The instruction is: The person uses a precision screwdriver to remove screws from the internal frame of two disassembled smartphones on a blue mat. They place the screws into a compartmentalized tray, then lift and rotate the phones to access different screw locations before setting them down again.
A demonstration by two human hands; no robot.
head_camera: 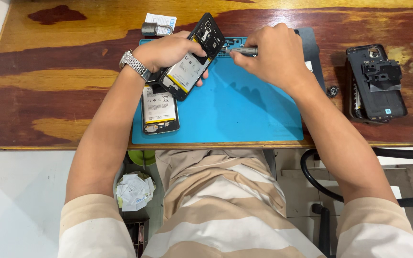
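A second phone (159,109) lies on the mat (244,110); right of it, seemingly stacked back covers (376,83).

Person wears a short-sleeved top (96,224) with wide beige and white horizontal stripes; sleeves end near the elbows. Trousers or shorts (216,200) have the same beige-white stripes. Forearms bare. Left wrist carries a silver metal watch (135,63) with a link bracelet. Left hand (168,50) and right hand (268,52) bare, no rings or gloves seen.
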